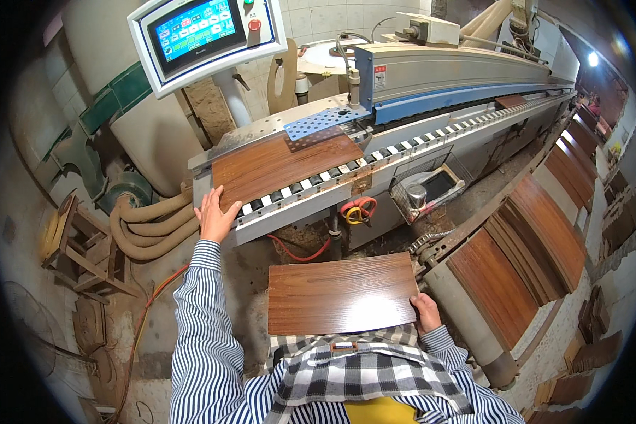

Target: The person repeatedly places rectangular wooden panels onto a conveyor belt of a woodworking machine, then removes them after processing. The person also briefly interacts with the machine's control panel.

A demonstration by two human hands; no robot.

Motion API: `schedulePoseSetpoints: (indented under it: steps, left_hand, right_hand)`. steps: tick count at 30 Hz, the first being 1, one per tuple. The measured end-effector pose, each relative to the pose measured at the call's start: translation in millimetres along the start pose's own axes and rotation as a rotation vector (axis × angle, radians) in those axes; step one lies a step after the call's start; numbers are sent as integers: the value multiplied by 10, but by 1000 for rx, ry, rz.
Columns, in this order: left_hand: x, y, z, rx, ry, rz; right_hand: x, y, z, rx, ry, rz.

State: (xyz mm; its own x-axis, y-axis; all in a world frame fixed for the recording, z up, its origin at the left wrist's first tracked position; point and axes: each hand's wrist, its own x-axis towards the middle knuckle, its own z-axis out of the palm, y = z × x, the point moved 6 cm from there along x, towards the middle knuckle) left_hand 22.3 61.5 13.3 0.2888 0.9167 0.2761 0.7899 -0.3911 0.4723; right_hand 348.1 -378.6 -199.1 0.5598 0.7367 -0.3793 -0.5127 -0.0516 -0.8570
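My left hand (216, 218) lies with spread fingers at the near left corner of a brown wood-grain panel (272, 169). That panel rests flat on the infeed end of a long machine, beside a track of black and white pads (297, 187). A perforated blue plate (325, 123) sits over its far edge. Close to my body, my right hand (425, 312) grips the right edge of a second wood-grain board (343, 293), thumb on top and the other fingers hidden beneath. Light glares off this board's glossy face.
A control screen (196, 32) with a red button stands at the upper left. Stacked panels (491, 283) lie on a roller conveyor (477, 346) to the right. A wire basket (431, 187) hangs on the machine's side. Thick hoses (155, 230) and a wooden stool (85, 244) are left.
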Motion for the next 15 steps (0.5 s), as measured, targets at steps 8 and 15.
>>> schedulePoseSetpoints:
  steps: [8,15]
  left_hand:
    - [46,222,44,62,-40,-16]
    - [148,706,363,110,-48,27]
  right_hand:
    - [-27,-41,42,11,-14,-12]
    - [-80,-91,69,9,-66,-21]
